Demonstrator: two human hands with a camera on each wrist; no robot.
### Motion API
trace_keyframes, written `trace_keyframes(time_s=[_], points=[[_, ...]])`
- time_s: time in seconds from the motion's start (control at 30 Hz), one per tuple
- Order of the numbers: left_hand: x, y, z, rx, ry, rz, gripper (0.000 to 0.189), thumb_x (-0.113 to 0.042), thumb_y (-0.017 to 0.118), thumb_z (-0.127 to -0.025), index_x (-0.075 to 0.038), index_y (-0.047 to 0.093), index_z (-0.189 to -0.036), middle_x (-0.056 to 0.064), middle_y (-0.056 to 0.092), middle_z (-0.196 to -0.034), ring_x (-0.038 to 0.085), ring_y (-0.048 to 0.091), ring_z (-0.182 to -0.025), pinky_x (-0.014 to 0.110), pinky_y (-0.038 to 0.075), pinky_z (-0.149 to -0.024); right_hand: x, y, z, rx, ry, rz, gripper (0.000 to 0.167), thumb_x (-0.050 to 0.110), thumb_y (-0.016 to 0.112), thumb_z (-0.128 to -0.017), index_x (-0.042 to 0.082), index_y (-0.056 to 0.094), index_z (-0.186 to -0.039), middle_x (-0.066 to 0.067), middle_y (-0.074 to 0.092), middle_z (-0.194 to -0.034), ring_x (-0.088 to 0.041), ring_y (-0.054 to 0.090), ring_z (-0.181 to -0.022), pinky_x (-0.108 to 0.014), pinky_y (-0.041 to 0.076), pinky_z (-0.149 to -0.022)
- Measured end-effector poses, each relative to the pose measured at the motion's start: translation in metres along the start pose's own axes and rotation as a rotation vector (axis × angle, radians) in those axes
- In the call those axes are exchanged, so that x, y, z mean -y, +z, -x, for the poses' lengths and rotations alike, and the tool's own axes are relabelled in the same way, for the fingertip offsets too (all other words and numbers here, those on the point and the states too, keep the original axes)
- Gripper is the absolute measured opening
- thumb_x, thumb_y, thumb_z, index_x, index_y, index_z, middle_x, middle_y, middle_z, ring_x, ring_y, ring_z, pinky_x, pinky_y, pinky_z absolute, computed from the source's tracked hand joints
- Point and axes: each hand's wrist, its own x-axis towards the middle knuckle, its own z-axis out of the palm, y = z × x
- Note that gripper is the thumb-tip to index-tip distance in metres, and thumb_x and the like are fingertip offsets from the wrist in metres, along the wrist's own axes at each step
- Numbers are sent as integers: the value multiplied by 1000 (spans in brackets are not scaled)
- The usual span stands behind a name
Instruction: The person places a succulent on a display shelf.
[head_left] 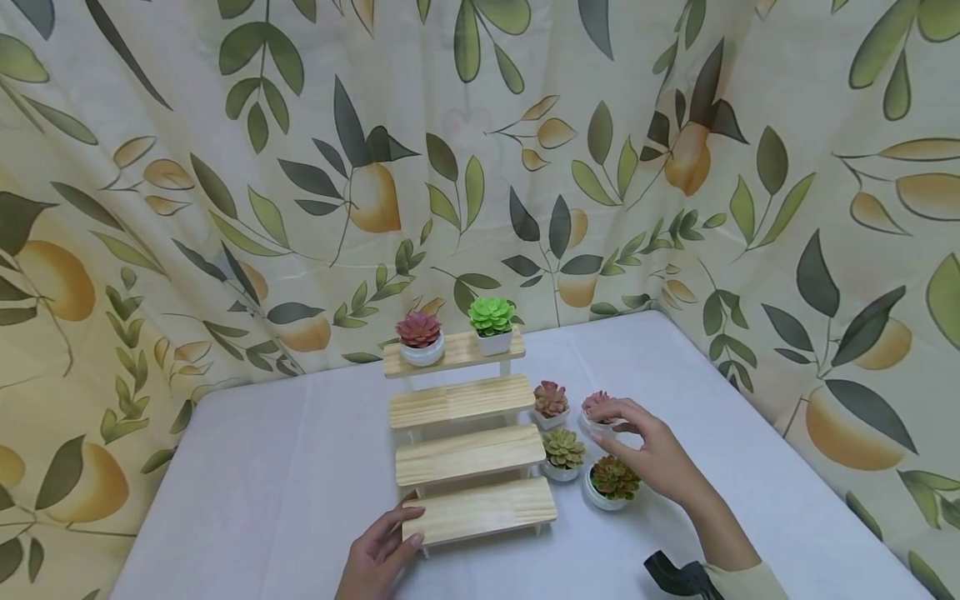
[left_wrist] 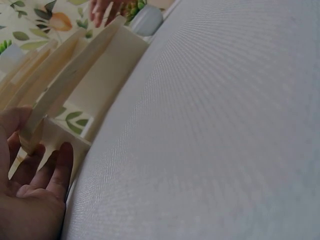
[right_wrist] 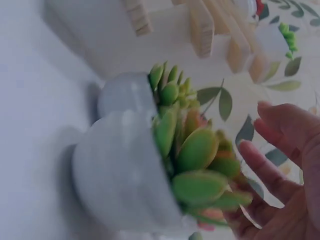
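A tiered wooden display stand [head_left: 468, 457] rises in steps on the table. My left hand [head_left: 378, 550] grips the left end of its lowest board, thumb on top and fingers underneath, as the left wrist view shows. My right hand [head_left: 648, 450] is over the pink succulent [head_left: 596, 403] in a round white pot, thumb and fingers apart and partly covering it. Around it stand a reddish succulent [head_left: 551, 399], a yellow-green succulent [head_left: 562, 448] and a green-red succulent [head_left: 615, 477]. In the right wrist view the green-red succulent [right_wrist: 195, 160] is beside the loosely bent fingers.
On the top board sit a dark pink succulent [head_left: 420, 330] and a bright green succulent [head_left: 492, 317], both in white pots. A white cloth [head_left: 285, 467] covers the table. A leaf-and-fruit patterned curtain [head_left: 450, 167] hangs behind. A black strap [head_left: 678, 575] shows near the right sleeve.
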Motion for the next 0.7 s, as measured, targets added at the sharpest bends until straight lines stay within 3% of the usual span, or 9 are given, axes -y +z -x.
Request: trace_keyframes(time_s=[0.13, 0.33, 0.53, 0.7], points=[[0, 1, 1, -16, 1, -17, 37, -15, 73, -98, -1, 64, -131, 25, 51, -149, 50, 34, -143, 50, 35, -111, -12, -2, 16, 46, 49, -45, 21, 19, 76, -98, 11, 72, -117, -4, 67, -124, -14, 58, -122, -53, 55, -97], [0, -1, -2, -15, -41, -17, 37, -20, 74, -98, -8, 66, -132, 16, 49, -153, 43, 31, -147, 49, 31, -114, -28, -6, 29, 73, 35, -119, 22, 13, 77, -96, 6, 72, -116, -8, 65, -130, -5, 55, -123, -34, 57, -96], [-2, 0, -1, -17, -69, -20, 38, -23, 75, -97, -9, 67, -131, 17, 49, -153, 42, 31, -147, 47, 31, -115, -35, -13, 35, 121, 17, -174, 16, 9, 76, -96, 11, 75, -111, -11, 64, -132, -8, 56, -125, -33, 56, -94], [-4, -1, 0, -17, -73, -35, 39, -22, 74, -98, -6, 65, -133, 22, 50, -151, 48, 33, -145, 46, 37, -113, -40, -15, 36, 177, 17, -192, 20, 11, 79, -94, 19, 77, -112, -12, 64, -135, -10, 56, -127, -31, 53, -97]])
